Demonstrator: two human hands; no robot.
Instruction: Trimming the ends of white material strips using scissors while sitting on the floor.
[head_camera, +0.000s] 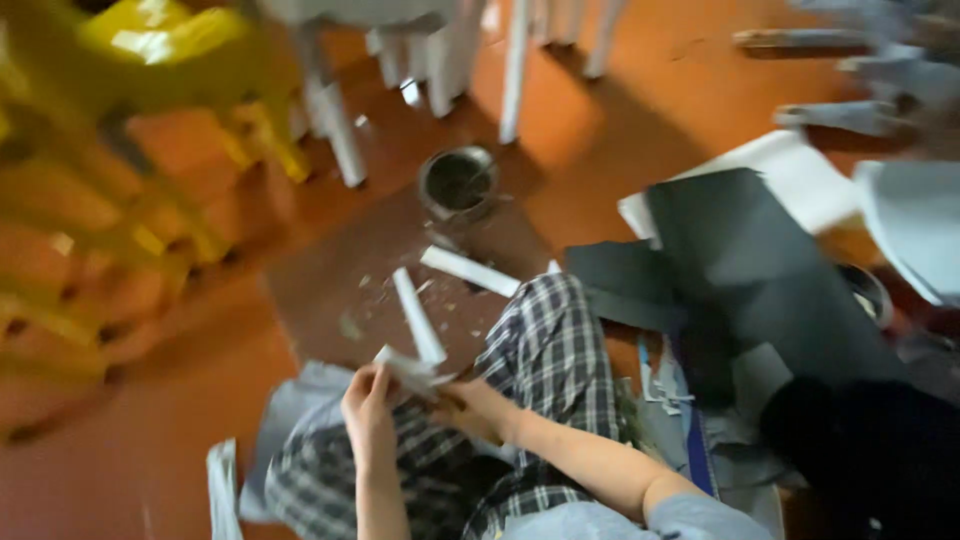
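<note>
1. Sitting on the floor, the person is seen from above, with checked trousers (540, 350) over a raised knee and a pale blue sleeve (640, 520) at the lower edge.
2. A folded white paper piece (412, 368) is grasped between both hands, just in front of the lap.
3. The left hand (368, 405) is closed on the near end of the paper piece, with the fingers curled round it.
4. The right hand (470, 405) is pressed to the other side of the same piece; its grip is partly blurred, but the fingers appear clenched on the paper.
5. A long white strip (416, 315) is seen rising from the held piece, tilted up and away from the hands.
6. Just beyond, a brown board (330, 280) is laid flat on the orange floor (150, 470), strewn with small paper scraps.
7. A second white strip (470, 271) is laid on the board's far part, apart from the hands.
8. To the right, dark grey sheets (740, 270) are piled over white sheets (800, 170).
9. Farther off, a round metal bowl (458, 183) is set on the floor at the board's far corner.
10. Farthest away, white furniture legs (515, 70) and yellow plastic chairs (150, 60) are seen, heavily blurred.
</note>
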